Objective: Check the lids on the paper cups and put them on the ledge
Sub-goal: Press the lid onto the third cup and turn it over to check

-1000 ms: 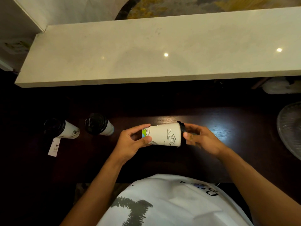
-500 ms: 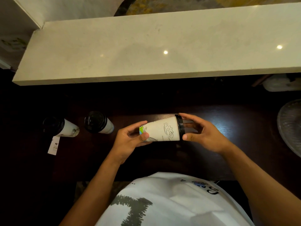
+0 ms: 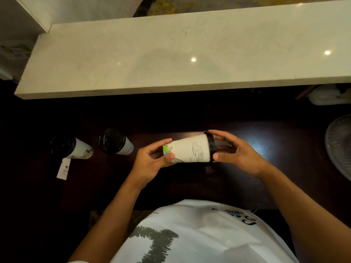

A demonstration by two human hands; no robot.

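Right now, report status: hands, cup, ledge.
Left hand grips the paper cup at its base; right hand pinches its black lid. Cup sideways over the counter. Ledge bare; two lidded cups wait left.

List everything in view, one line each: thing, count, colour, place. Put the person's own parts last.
held paper cup: 1, white with line drawings and a black lid, on its side between both hands, above the dark counter
standing paper cups: 2, white with black lids, at the left on the dark counter
paper tag: 1, white, by the leftmost cup
ledge: 1, pale stone, across the top, no cups on it
dark counter: 1, dark wood, under the hands
ribbed disc: 1, grey, right edge
left hand: 1, grips the cup's base
right hand: 1, fingers curled round the lid end
shirt: 1, white with print, bottom
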